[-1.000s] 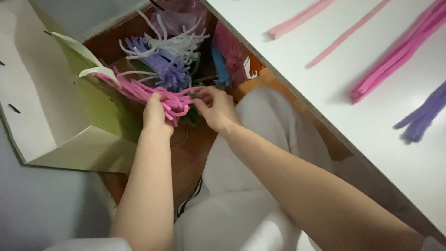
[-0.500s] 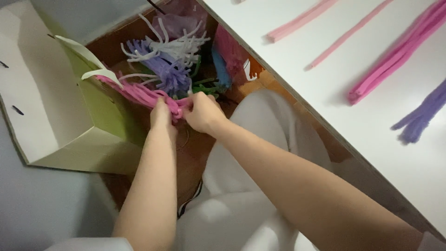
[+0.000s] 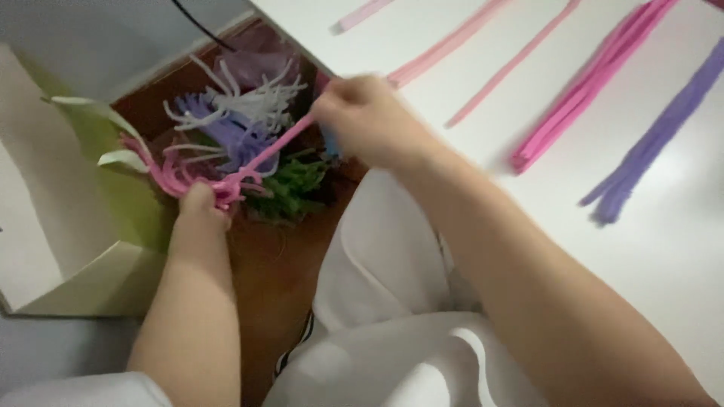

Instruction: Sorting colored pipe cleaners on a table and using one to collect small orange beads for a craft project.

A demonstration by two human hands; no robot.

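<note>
A pink stem (image 3: 275,147) runs taut between the two hands, down beside the table edge. The right hand (image 3: 369,120) is closed around its upper end, fingers curled tight, so the stem slants down and away from that grip toward the floor. At the lower end the left hand (image 3: 197,203) is clamped on a pink bundle (image 3: 170,175), apparently to hold the rest back while the single stem comes free; its fingers are mostly hidden behind the fuzz, but they look pressed together on the bunch.

Just beyond the left grip, more bunches fan out: lilac stems (image 3: 226,132), white stems (image 3: 264,102) above them, and green stems (image 3: 294,185) under the slanting pink one. All stand loose, ends up, which leaves them easy to pick from. To the outer side of the left hand sits an open green bag (image 3: 113,226) with pale handles, on its side on the brown floor (image 3: 268,294).

Past the right grip, on the white table (image 3: 679,256), lie sorted rows: pale pink strands (image 3: 452,56), a hot pink bunch (image 3: 581,94) and a purple bunch (image 3: 648,147), kept apart by colour.
</note>
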